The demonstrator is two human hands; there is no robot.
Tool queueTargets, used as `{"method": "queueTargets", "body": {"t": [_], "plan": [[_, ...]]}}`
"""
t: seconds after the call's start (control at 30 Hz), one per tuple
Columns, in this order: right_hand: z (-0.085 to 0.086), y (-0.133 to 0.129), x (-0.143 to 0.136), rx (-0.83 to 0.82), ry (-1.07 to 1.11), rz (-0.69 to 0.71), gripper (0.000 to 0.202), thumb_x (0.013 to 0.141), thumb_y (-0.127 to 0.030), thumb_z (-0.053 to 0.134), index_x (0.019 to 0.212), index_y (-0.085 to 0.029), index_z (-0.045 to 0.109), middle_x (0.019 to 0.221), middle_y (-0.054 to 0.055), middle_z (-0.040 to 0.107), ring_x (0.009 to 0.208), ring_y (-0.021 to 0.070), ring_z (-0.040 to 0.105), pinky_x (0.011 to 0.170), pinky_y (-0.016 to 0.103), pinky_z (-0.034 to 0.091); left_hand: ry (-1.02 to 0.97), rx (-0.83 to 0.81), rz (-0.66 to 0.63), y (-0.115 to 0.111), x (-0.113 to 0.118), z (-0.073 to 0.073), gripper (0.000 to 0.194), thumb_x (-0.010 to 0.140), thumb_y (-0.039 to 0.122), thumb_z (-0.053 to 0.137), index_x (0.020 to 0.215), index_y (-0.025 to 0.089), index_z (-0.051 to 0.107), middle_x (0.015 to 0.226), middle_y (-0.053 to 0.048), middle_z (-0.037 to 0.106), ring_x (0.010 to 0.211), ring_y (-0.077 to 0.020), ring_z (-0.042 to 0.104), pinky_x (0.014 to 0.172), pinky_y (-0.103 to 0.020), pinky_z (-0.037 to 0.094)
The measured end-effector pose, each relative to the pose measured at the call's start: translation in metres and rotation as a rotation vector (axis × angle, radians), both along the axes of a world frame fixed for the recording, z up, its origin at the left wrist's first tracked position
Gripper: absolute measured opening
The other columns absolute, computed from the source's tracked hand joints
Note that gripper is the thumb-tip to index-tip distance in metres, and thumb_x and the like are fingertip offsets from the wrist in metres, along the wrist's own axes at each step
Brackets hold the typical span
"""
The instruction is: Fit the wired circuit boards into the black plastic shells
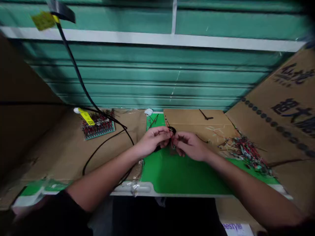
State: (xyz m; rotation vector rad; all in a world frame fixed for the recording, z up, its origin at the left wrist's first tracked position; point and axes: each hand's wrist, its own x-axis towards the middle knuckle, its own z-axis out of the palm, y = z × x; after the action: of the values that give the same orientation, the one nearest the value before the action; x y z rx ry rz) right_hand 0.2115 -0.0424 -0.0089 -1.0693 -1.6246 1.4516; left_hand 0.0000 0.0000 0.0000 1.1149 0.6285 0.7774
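Note:
Over the green mat [177,177], my left hand [154,140] and my right hand [190,145] meet, thumbs and fingers pinched together. Thin red wires [172,139] run between the fingertips of both hands; a small part at their end is too blurred to make out. Just behind the fingertips shows a small black thing [172,130], partly hidden by the fingers. A few loose wired parts [153,121] lie on the mat beyond my left hand.
A tangled heap of red and black wired parts [248,152] lies to the right. On the left cardboard stands a board packed with similar parts [98,126]. A black cable [78,73] with yellow tags loops down near my left forearm. Cardboard panels [283,108] flank the table.

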Motion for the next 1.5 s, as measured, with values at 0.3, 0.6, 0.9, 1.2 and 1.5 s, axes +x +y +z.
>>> {"method": "queueTargets", "body": {"t": [0.3,0.6,0.9,1.2,1.5], "plan": [[0.0,-0.001,-0.001,0.025,0.005,-0.005,0.021,0.098,-0.038,0.066,0.088,-0.022,0.059,0.062,-0.006,0.059,0.05,0.0105,0.054,0.048,0.022,0.044,0.008,-0.021,0.112,-0.003,0.007,-0.008,0.035,0.077,0.039,0.091,0.088,0.018,0.066,0.072,0.0,0.072,0.052,-0.0101,0.06,0.046,-0.021,0.043],[0.015,-0.001,0.01,0.191,-0.1,-0.111,0.018,0.094,-0.037,0.075,0.094,-0.02,0.069,0.073,-0.002,0.062,0.059,0.0111,0.055,0.053,0.024,0.042,0.145,0.054,0.106,-0.004,0.006,0.0,0.044,0.071,0.046,0.097,0.084,0.017,0.067,0.071,-0.002,0.075,0.048,-0.0104,0.061,0.044,-0.021,0.044],[0.014,0.005,0.007,0.035,0.081,-0.09,0.039,0.093,-0.057,0.078,0.1,-0.019,0.073,0.063,-0.004,0.058,0.051,0.0097,0.045,0.047,0.024,0.03,0.285,0.094,-0.06,-0.016,0.005,0.006,0.036,0.071,0.041,0.097,0.082,0.014,0.074,0.065,-0.002,0.073,0.046,-0.0114,0.062,0.043,-0.02,0.045],[0.016,0.003,0.01,0.092,0.088,-0.114,0.04,0.099,-0.059,0.073,0.092,-0.021,0.062,0.061,-0.006,0.055,0.049,0.0096,0.047,0.046,0.023,0.032,0.196,0.076,-0.092,-0.011,0.004,0.004,0.042,0.075,0.049,0.096,0.084,0.013,0.075,0.068,-0.005,0.075,0.05,-0.0145,0.068,0.048,-0.024,0.054],[0.014,0.001,0.008,0.12,0.128,-0.168,0.039,0.1,-0.059,0.073,0.096,-0.022,0.06,0.063,-0.007,0.053,0.049,0.0096,0.048,0.046,0.023,0.034,0.24,0.103,-0.057,-0.013,0.006,0.005,0.043,0.07,0.047,0.1,0.081,0.013,0.076,0.065,-0.004,0.074,0.045,-0.0116,0.062,0.045,-0.022,0.048]]}}
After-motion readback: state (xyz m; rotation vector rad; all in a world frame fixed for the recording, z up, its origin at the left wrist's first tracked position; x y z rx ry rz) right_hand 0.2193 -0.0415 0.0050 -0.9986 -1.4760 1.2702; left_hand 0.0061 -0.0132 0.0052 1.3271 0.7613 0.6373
